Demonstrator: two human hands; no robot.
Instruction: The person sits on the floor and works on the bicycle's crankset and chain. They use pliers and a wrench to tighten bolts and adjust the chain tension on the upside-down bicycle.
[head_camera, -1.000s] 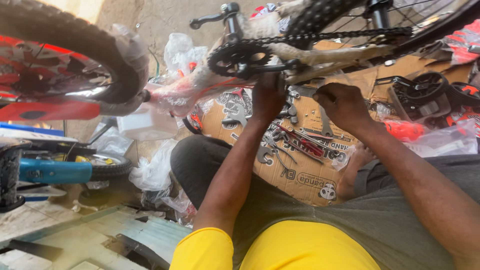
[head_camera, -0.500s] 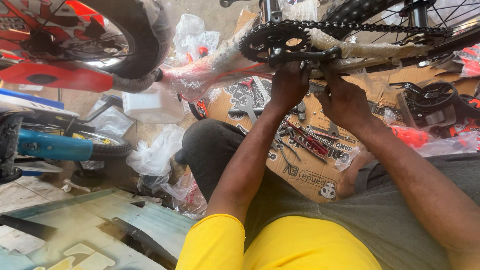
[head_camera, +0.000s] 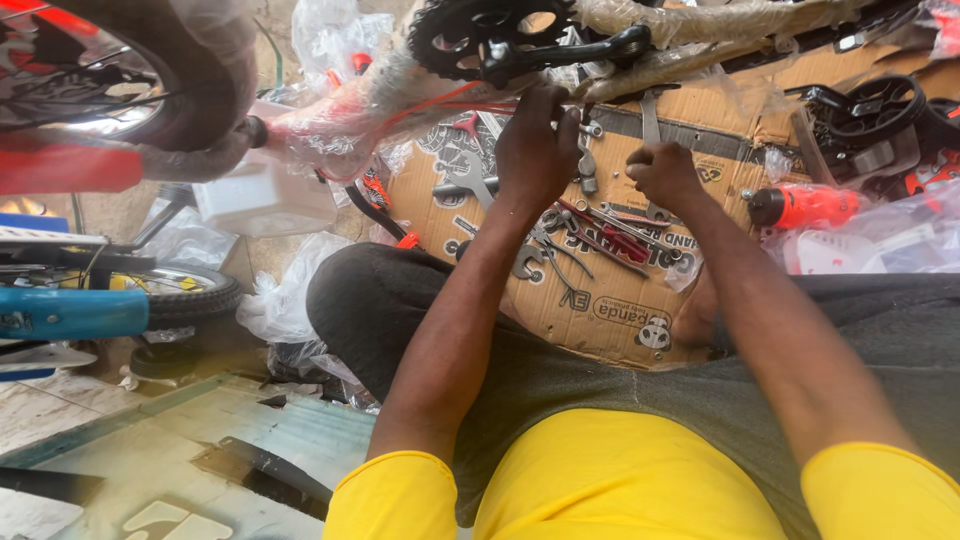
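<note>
Both hands came lower: I see my left hand (head_camera: 535, 150) just below the crank (head_camera: 560, 52), grip unclear; my right hand (head_camera: 662, 175) clenched above the wrenches (head_camera: 600, 232), centre frame.

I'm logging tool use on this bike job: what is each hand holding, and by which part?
The right hand is closed in a fist around the lower end of a flat metal wrench. The left hand reaches toward the bike frame; what it grips cannot be told.
</note>
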